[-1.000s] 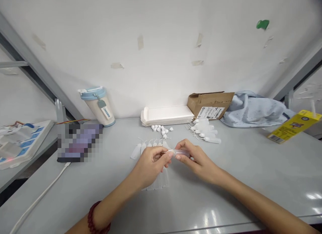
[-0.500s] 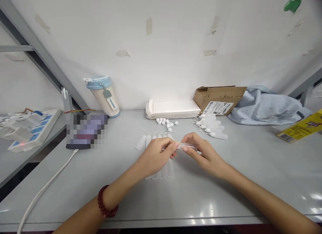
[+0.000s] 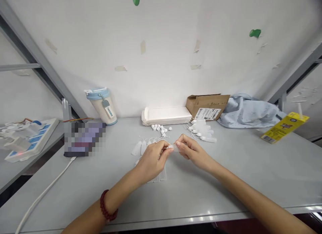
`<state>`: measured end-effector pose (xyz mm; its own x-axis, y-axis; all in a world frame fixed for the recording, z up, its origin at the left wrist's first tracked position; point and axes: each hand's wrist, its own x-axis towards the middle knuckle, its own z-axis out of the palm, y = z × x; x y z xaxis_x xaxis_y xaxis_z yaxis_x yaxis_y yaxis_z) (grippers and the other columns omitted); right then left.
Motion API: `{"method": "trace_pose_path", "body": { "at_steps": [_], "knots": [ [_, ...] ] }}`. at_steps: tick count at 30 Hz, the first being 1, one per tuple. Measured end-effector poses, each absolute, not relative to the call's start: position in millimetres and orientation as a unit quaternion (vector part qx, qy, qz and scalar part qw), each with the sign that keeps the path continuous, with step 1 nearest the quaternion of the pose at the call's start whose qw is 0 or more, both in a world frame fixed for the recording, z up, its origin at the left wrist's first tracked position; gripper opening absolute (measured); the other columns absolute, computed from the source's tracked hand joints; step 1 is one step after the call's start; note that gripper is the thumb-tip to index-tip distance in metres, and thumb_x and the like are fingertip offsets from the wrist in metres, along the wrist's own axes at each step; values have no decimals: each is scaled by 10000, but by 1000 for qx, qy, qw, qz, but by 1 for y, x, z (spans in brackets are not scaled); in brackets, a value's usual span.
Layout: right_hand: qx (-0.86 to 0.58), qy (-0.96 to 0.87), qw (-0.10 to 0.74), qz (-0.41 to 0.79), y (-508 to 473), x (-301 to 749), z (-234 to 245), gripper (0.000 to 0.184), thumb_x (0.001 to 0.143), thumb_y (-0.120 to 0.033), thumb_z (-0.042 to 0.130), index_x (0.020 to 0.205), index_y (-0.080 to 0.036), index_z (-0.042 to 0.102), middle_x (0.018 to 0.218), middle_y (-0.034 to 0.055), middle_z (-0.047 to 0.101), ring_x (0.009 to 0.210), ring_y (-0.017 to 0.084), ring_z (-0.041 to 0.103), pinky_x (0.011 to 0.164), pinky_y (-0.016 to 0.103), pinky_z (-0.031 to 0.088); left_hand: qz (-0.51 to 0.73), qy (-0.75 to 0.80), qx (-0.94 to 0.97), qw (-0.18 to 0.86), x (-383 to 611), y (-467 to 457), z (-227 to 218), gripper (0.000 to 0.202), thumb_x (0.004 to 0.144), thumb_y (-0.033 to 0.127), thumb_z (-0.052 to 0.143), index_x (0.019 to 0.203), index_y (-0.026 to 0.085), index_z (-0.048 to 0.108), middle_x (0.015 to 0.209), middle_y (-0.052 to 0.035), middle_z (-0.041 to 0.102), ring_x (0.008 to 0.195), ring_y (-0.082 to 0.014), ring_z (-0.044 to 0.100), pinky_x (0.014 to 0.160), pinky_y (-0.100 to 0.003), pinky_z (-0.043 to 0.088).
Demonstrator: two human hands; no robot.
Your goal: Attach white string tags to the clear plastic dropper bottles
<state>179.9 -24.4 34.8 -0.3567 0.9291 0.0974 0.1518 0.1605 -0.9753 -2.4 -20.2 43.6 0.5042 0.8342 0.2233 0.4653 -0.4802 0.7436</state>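
Observation:
My right hand [image 3: 191,150] is closed round a small clear plastic bottle [image 3: 176,148], held sideways above the grey table [image 3: 226,180]. My left hand [image 3: 153,159] pinches the small white cap [image 3: 171,147] at the bottle's left end. Under and beyond my left hand lies a row of white bottles [image 3: 141,147] with thin tethered caps. Loose white caps [image 3: 161,128] lie further back. Another pile of capped bottles [image 3: 202,131] lies behind my right hand.
A stack of white trays [image 3: 166,115], a cardboard box [image 3: 207,105] and a blue cloth [image 3: 249,110] line the wall. A blue-lidded cup [image 3: 102,105] and a blurred device [image 3: 83,139] with a white cable [image 3: 42,195] sit left; a yellow carton [image 3: 284,127] sits right.
My hands have come closer together, and more of the bottle is now hidden inside my right hand. My left fingers stay pinched at the bottle's end. The camera view has shifted slightly.

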Motion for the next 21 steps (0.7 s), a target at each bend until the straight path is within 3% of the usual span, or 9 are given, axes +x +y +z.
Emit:
{"method": "trace_pose_path", "body": {
  "at_steps": [12, 21],
  "knots": [
    [-372, -597, 389, 595, -11, 177, 31, 392, 820, -548, 510, 701, -210, 349, 488, -115, 217, 425, 56, 149, 415, 209, 112, 300, 380, 848, 217, -4, -12, 37, 187, 907, 257, 357, 837, 187, 515, 774, -39, 587, 690, -168, 505, 651, -285, 393],
    [-395, -573, 396, 599, -11, 179, 30, 422, 820, -536, 519, 666, -214, 295, 490, -112, 203, 430, 50, 136, 413, 206, 94, 281, 400, 811, 322, -1, -15, 46, 329, 897, 386, 368, 717, 177, 547, 675, 12, 553, 621, -128, 469, 560, -238, 355]
  ]
}}
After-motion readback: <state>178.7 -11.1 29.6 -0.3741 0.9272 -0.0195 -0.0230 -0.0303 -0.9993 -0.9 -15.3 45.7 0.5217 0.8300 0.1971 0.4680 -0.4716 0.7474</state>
